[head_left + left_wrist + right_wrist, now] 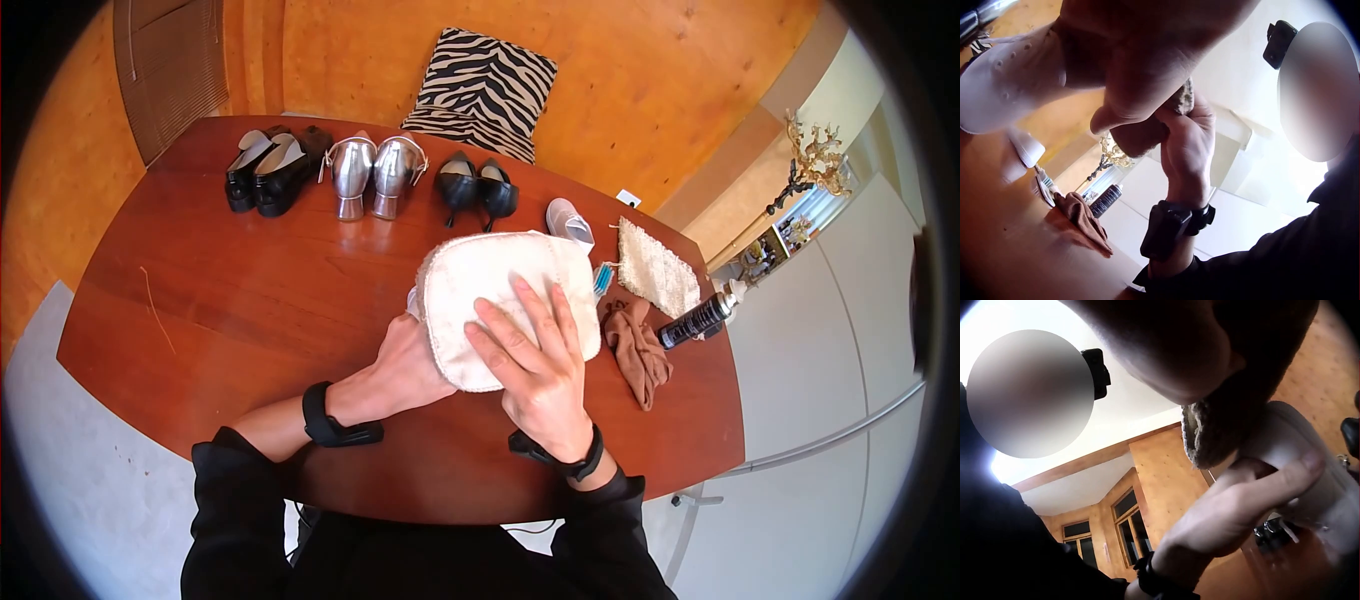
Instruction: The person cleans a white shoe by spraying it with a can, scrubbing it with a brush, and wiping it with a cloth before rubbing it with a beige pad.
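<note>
My left hand (400, 370) grips a white lace-up shoe (1019, 78) over the table. In the right wrist view its thumb lies along the shoe's (1307, 447) side. A cream fleecy pad (480, 265) with a rounded edge covers most of that shoe from above in the head view. Across the pad's top spread the fingers of my right hand (540, 375). In the left wrist view, the right thumb is under the pad's edge (1182, 97), so the pad is pinched. The two-layered edge (1194, 434) shows in the right wrist view.
Black loafers (270, 170), silver heeled shoes (375, 175) and black heels (475, 190) line the far side. A light shoe (568, 222), a blue-bristled brush (602, 280), a fleecy cloth (657, 268), a spray can (698, 320) and a brown cloth (637, 355) lie at right on the table (240, 330).
</note>
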Demonstrator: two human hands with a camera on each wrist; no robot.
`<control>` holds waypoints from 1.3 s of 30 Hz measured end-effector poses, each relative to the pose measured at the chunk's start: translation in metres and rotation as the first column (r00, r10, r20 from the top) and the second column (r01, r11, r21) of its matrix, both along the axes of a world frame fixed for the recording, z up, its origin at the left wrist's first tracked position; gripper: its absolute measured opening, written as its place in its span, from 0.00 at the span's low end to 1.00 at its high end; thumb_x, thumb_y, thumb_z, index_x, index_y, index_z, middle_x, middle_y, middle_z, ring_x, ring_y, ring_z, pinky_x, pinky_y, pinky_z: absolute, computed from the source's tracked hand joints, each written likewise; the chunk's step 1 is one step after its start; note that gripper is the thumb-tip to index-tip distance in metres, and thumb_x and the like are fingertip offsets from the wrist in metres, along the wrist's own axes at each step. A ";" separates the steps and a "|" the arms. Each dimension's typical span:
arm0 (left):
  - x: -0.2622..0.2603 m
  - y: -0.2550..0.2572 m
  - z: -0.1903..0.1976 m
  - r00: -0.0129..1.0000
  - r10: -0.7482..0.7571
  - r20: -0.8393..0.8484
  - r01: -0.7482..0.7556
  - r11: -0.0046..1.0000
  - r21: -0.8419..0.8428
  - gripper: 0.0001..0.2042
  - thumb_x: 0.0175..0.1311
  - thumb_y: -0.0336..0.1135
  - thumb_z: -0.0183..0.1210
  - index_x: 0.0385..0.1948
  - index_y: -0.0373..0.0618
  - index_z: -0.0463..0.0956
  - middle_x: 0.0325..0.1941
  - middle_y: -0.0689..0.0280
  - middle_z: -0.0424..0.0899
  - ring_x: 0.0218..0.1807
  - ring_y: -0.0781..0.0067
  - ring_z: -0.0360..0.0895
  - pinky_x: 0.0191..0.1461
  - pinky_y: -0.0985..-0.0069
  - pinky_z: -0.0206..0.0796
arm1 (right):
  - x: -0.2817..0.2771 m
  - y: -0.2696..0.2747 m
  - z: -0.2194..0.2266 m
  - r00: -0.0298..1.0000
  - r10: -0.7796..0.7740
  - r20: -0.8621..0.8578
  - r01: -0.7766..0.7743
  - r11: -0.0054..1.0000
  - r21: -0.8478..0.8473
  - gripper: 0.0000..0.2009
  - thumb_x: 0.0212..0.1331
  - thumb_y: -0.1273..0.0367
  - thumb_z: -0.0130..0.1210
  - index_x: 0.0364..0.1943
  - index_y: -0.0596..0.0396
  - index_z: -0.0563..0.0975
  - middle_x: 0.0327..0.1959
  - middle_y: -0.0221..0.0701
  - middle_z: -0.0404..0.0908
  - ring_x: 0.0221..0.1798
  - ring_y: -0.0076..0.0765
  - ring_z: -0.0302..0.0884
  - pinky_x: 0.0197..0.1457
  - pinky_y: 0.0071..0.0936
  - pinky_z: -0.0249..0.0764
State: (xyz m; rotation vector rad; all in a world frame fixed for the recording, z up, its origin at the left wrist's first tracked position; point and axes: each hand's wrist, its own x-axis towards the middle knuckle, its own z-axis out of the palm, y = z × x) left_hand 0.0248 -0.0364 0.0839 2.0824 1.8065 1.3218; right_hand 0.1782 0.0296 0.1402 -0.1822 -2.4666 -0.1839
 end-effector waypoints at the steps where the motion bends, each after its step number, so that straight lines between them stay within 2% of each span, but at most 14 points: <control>1: 0.000 0.000 0.000 1.000 0.000 0.000 0.000 1.000 0.000 0.20 0.49 0.37 0.61 0.47 0.46 0.74 0.47 0.60 0.79 0.46 0.57 0.78 0.42 0.67 0.72 | -0.002 0.003 -0.002 1.000 0.000 0.000 0.000 1.000 0.000 0.17 0.40 0.75 0.55 0.40 0.51 0.80 0.53 0.28 0.75 0.63 0.48 0.63 0.66 0.56 0.55; 3: 0.000 0.000 -0.002 0.988 -0.024 -0.153 0.023 1.000 -0.008 0.16 0.48 0.34 0.60 0.41 0.47 0.76 0.41 0.61 0.80 0.40 0.57 0.79 0.36 0.66 0.72 | -0.004 0.008 -0.004 0.999 -0.036 -0.026 0.036 0.999 0.008 0.20 0.39 0.78 0.53 0.42 0.52 0.80 0.53 0.29 0.75 0.61 0.48 0.65 0.65 0.53 0.58; 7: 0.004 -0.002 -0.002 0.990 0.000 -0.142 0.006 0.999 0.042 0.13 0.47 0.32 0.60 0.37 0.47 0.77 0.36 0.62 0.80 0.36 0.56 0.79 0.32 0.65 0.72 | -0.004 0.005 -0.003 0.997 -0.064 -0.033 0.063 0.998 -0.016 0.21 0.37 0.80 0.52 0.42 0.52 0.79 0.53 0.29 0.75 0.60 0.47 0.67 0.64 0.50 0.61; 13: 0.005 -0.003 -0.003 1.000 0.003 -0.005 -0.002 0.995 0.101 0.16 0.49 0.34 0.60 0.42 0.48 0.76 0.41 0.61 0.80 0.38 0.56 0.79 0.34 0.64 0.72 | -0.003 -0.004 0.000 0.999 0.001 -0.038 -0.002 0.999 -0.044 0.22 0.36 0.81 0.52 0.42 0.51 0.80 0.50 0.30 0.78 0.57 0.46 0.70 0.61 0.48 0.65; 16: 0.002 -0.004 -0.001 0.998 0.021 -0.056 -0.026 0.995 -0.100 0.18 0.50 0.35 0.60 0.45 0.47 0.74 0.45 0.60 0.78 0.41 0.55 0.78 0.36 0.63 0.72 | -0.002 0.004 -0.001 1.000 -0.015 -0.015 0.015 1.000 -0.004 0.21 0.38 0.79 0.52 0.43 0.53 0.79 0.52 0.31 0.76 0.58 0.47 0.69 0.61 0.49 0.64; 18: 0.000 0.000 -0.006 0.994 0.090 -0.059 -0.088 0.996 0.032 0.13 0.45 0.34 0.61 0.36 0.46 0.77 0.32 0.60 0.80 0.31 0.53 0.77 0.30 0.61 0.70 | -0.002 0.009 -0.004 0.995 -0.090 -0.030 0.089 0.996 -0.023 0.21 0.38 0.80 0.52 0.43 0.53 0.79 0.51 0.32 0.76 0.57 0.48 0.69 0.61 0.49 0.65; 20: -0.003 0.001 -0.007 0.992 0.099 -0.083 -0.099 0.995 -0.005 0.12 0.45 0.34 0.61 0.33 0.45 0.78 0.29 0.60 0.80 0.29 0.53 0.76 0.29 0.61 0.70 | -0.003 0.012 -0.008 0.995 -0.100 -0.023 0.100 0.995 -0.025 0.22 0.37 0.80 0.52 0.43 0.54 0.79 0.51 0.33 0.76 0.57 0.48 0.70 0.60 0.48 0.65; 23: -0.005 0.001 -0.003 0.992 0.086 -0.089 -0.088 0.996 -0.017 0.14 0.47 0.35 0.60 0.38 0.46 0.77 0.36 0.60 0.80 0.35 0.55 0.77 0.34 0.61 0.71 | -0.005 0.009 -0.009 0.997 -0.079 -0.020 0.078 0.994 -0.074 0.22 0.37 0.81 0.52 0.44 0.54 0.79 0.51 0.34 0.76 0.57 0.47 0.71 0.60 0.47 0.66; 25: -0.004 -0.004 0.008 1.000 0.026 -0.015 -0.026 0.999 -0.030 0.24 0.52 0.38 0.59 0.54 0.47 0.68 0.55 0.60 0.72 0.58 0.55 0.67 0.58 0.62 0.61 | -0.005 0.006 -0.005 1.000 0.003 -0.017 -0.005 0.996 -0.092 0.23 0.37 0.81 0.51 0.44 0.54 0.78 0.51 0.34 0.76 0.56 0.46 0.71 0.60 0.46 0.66; 29: -0.001 -0.002 0.007 0.999 0.032 0.029 -0.031 0.999 -0.028 0.26 0.53 0.39 0.59 0.56 0.46 0.66 0.59 0.60 0.68 0.63 0.55 0.62 0.63 0.62 0.54 | -0.008 0.006 -0.007 0.998 0.035 -0.054 -0.040 0.994 -0.105 0.23 0.35 0.84 0.49 0.42 0.56 0.79 0.48 0.36 0.78 0.54 0.46 0.73 0.58 0.42 0.68; 32: -0.002 0.002 0.003 0.984 0.110 -0.140 -0.094 0.989 0.118 0.27 0.52 0.38 0.60 0.57 0.44 0.65 0.60 0.58 0.67 0.62 0.53 0.63 0.61 0.62 0.59 | -0.009 0.009 -0.010 0.999 -0.004 -0.051 -0.003 0.992 -0.123 0.24 0.34 0.84 0.48 0.43 0.56 0.79 0.48 0.36 0.78 0.53 0.46 0.73 0.56 0.40 0.70; 35: -0.004 0.000 -0.004 0.990 0.072 -0.118 -0.083 0.993 -0.089 0.27 0.51 0.37 0.60 0.55 0.43 0.66 0.58 0.56 0.69 0.59 0.52 0.66 0.55 0.62 0.64 | -0.010 0.013 -0.016 0.998 -0.048 -0.032 0.043 0.987 -0.156 0.25 0.35 0.84 0.48 0.44 0.56 0.78 0.48 0.35 0.78 0.52 0.46 0.74 0.54 0.37 0.72; 37: -0.005 0.000 -0.007 0.991 0.115 -0.072 -0.115 0.993 0.004 0.15 0.45 0.35 0.61 0.36 0.41 0.77 0.30 0.58 0.80 0.33 0.55 0.77 0.32 0.62 0.70 | -0.009 0.016 -0.019 0.997 -0.073 0.011 0.074 0.985 -0.155 0.24 0.36 0.82 0.51 0.45 0.57 0.77 0.48 0.37 0.78 0.50 0.47 0.75 0.52 0.38 0.73; 39: -0.005 0.002 -0.008 0.989 0.122 -0.086 -0.118 0.992 0.052 0.12 0.45 0.35 0.61 0.31 0.41 0.77 0.26 0.58 0.79 0.29 0.55 0.76 0.30 0.63 0.69 | -0.009 0.016 -0.019 0.997 -0.075 0.026 0.078 0.984 -0.162 0.24 0.36 0.82 0.51 0.46 0.57 0.77 0.48 0.37 0.78 0.49 0.47 0.75 0.51 0.38 0.73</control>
